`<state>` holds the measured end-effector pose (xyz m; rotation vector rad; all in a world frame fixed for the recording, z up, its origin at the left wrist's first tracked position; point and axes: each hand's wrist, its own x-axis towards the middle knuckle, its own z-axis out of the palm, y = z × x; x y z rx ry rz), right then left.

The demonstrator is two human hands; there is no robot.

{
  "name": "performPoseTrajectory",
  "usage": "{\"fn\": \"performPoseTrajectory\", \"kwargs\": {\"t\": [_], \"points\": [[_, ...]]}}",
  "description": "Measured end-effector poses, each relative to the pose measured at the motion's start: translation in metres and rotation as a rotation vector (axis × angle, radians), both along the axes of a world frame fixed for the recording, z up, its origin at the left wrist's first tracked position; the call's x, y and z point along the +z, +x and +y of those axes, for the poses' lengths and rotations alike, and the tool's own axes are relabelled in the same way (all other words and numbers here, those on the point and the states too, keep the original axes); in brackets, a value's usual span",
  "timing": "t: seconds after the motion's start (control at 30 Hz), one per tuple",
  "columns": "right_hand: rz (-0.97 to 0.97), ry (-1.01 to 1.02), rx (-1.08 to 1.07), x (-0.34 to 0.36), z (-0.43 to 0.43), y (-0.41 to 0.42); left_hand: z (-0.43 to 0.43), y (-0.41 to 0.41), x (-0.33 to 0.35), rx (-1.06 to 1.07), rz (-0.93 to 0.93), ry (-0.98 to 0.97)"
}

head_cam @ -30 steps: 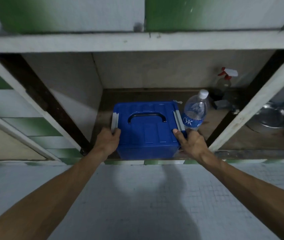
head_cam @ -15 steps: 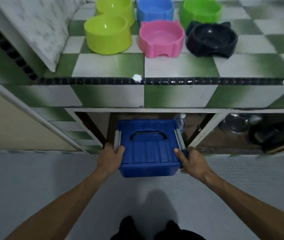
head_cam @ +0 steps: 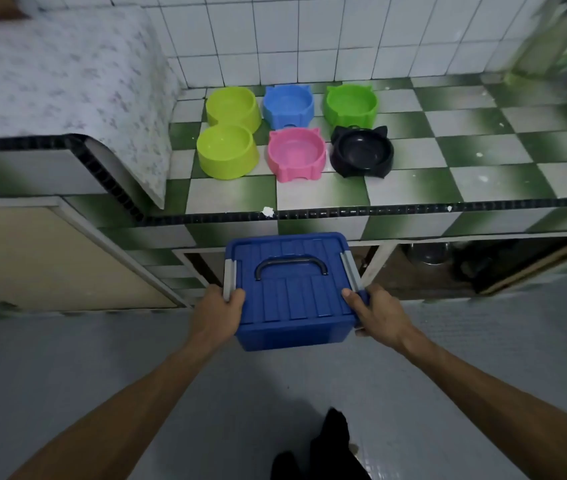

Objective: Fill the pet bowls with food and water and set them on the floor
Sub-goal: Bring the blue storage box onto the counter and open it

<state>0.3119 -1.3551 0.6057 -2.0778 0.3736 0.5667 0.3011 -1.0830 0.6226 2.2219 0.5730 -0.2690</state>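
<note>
Compared with half a second ago, the blue box (head_cam: 292, 299) is clear of the cupboard under the counter (head_cam: 413, 188) and held higher, in front of the counter's edge. The left hand (head_cam: 214, 315) grasps its left side at the grey latch and the right hand (head_cam: 379, 313) clasps the right side. Both thumbs lie on the lid, arms stretched forward. The pet bowls (head_cam: 296, 154) stand grouped on the counter beyond.

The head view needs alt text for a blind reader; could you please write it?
A left hand and a right hand hold a closed blue box by its sides before a checkered counter. Six coloured pet bowls stand on it in two rows.
</note>
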Motion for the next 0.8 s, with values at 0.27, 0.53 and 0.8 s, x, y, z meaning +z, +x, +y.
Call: {"fn": "performPoseTrajectory", "kwargs": {"t": [0.27, 0.53, 0.8], "points": [[-0.108, -0.061, -0.055, 0.074, 0.001, -0.028, -0.001, -0.011, 0.067, -0.054, -0.059, 0.016], [-0.233, -0.183, -0.118, 0.127, -0.015, -0.038, -0.018, 0.002, 0.116, -0.103, -0.137, 0.057], [-0.325, -0.135, -0.208, 0.166, -0.062, -0.007, -0.073, 0.04, 0.155, -0.128, -0.271, 0.039]]}}
